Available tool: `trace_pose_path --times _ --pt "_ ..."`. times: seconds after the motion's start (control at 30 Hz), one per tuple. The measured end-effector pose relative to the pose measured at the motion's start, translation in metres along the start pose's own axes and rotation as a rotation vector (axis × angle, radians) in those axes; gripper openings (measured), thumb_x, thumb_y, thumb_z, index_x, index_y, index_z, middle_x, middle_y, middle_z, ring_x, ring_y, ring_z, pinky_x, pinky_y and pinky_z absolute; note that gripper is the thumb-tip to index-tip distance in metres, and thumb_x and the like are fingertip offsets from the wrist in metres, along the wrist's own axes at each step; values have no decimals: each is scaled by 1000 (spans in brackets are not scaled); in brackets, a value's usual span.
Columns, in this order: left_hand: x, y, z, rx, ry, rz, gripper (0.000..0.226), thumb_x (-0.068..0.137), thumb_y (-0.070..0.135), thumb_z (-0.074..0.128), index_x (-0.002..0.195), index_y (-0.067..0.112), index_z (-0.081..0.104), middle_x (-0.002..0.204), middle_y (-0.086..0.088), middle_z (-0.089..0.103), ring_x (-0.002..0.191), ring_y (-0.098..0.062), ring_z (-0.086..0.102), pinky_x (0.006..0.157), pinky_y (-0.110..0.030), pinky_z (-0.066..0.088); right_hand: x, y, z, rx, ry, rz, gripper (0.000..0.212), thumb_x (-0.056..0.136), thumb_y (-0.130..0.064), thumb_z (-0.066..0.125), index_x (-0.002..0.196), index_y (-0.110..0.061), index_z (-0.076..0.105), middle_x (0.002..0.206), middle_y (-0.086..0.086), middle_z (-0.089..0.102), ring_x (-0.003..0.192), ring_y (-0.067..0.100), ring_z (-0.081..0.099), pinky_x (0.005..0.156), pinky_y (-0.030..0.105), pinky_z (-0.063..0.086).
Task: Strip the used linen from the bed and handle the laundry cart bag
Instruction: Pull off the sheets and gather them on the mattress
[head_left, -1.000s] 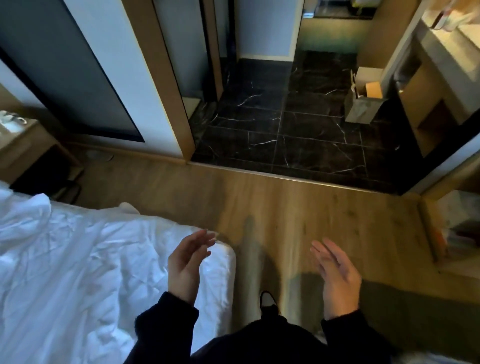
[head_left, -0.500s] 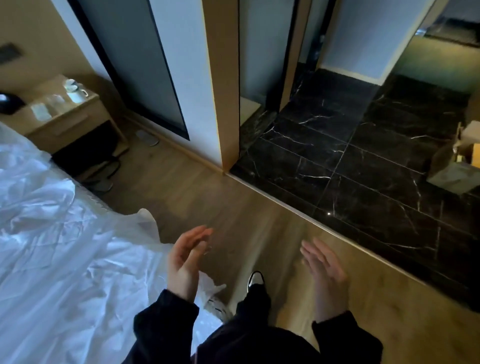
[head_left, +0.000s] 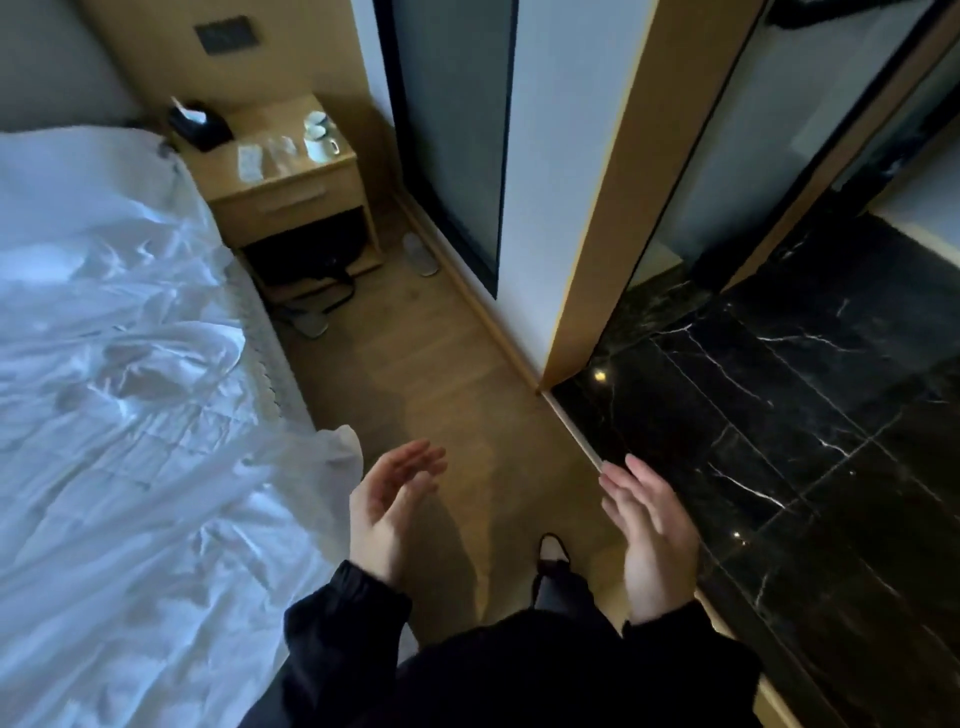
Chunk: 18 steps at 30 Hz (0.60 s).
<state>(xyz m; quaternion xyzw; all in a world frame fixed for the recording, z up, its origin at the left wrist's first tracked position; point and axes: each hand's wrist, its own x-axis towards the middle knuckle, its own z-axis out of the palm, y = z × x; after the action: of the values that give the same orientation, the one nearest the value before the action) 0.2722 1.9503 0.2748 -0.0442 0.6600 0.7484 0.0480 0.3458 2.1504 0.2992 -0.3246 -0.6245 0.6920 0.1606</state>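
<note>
White linen (head_left: 130, 415), empty hands beside.

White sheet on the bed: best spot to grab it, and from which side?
Take the loose corner of the white sheet that overhangs the mattress edge, coming from the aisle side. It sticks up free there, nearest the empty left hand; the right hand is empty too.

I see both hands raised over the wood floor (head_left: 415, 364), the left hand (head_left: 387, 512) and right hand (head_left: 649, 540) empty with fingers spread and palms turned toward each other. The left one hangs just beside the corner of the bed (head_left: 270, 332), where the white linen (head_left: 130, 415) lies crumpled. Farther up, a nightstand (head_left: 280, 192) carries white cups (head_left: 319, 137) and a dark box (head_left: 200, 127), and black tile (head_left: 779, 415) lies on my right.
</note>
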Motion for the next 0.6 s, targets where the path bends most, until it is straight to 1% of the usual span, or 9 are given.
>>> trace_pose_path --times 0.07,0.13,0.17,0.27,0.33,0.4,0.43,0.53,0.6 --pt "30 -1 6 -6 57 -2 34 75 21 64 107 9 64 102 -7 73 94 -22 70 75 -23 55 42 -1 21 -16 -73 1 32 94 3 48 118 -15 59 110 3 70 107 12 65 101 44 46" --pt "68 2 13 -5 112 22 40 72 30 66 107 10 65 103 -8 73 95 -25 69 77 -26 55 87 -5 45 -28 -131 -2 33 94 4 47 120 -14 59 109 3 70 106 13 65 101 45 46" --pt "89 6 17 2 144 33 40 72 29 66 107 10 65 104 -9 72 96 -27 69 79 -28 55 111 -8 58 -25 -157 -3 32 94 4 47 120 -13 58 109 3 70 106 14 65 100 45 47" --pt "148 21 23 38 211 55 31 79 16 62 109 8 64 105 -8 72 97 -28 68 81 -30 56 180 -25 97 -2 -234 -8 29 93 -1 50 118 -13 57 112 7 68 106 15 65 96 36 51" --pt "179 33 27 43 279 76 34 78 20 64 110 8 63 105 -7 72 97 -26 68 82 -33 56 223 -40 127 25 -285 -2 29 93 -1 50 120 -11 57 112 9 68 107 17 65 92 29 53" --pt "207 45 29 41 373 120 43 74 27 65 110 5 63 104 -8 73 95 -26 68 81 -34 55 259 -55 163 27 -366 -18 32 88 -10 53 119 -11 57 111 7 69 104 15 66 88 25 54" --pt "221 48 28 40 414 120 40 75 23 65 110 3 63 103 -8 73 94 -25 69 80 -33 55 276 -62 183 16 -417 -14 32 86 -13 53 118 -13 57 111 6 69 103 13 66 88 24 54" --pt "257 58 20 -34 526 109 25 86 -4 59 110 -2 61 99 -10 73 89 -20 68 76 -27 54 314 -78 241 -4 -557 -20 26 95 -3 50 117 -14 58 111 6 69 105 14 66 91 29 53" --pt "281 62 11 -53 620 122 26 86 -7 52 112 -6 59 98 -13 72 90 -23 67 75 -26 54 334 -83 281 -24 -633 -25 24 94 -7 54 117 -15 59 110 4 70 106 15 66 93 34 53"
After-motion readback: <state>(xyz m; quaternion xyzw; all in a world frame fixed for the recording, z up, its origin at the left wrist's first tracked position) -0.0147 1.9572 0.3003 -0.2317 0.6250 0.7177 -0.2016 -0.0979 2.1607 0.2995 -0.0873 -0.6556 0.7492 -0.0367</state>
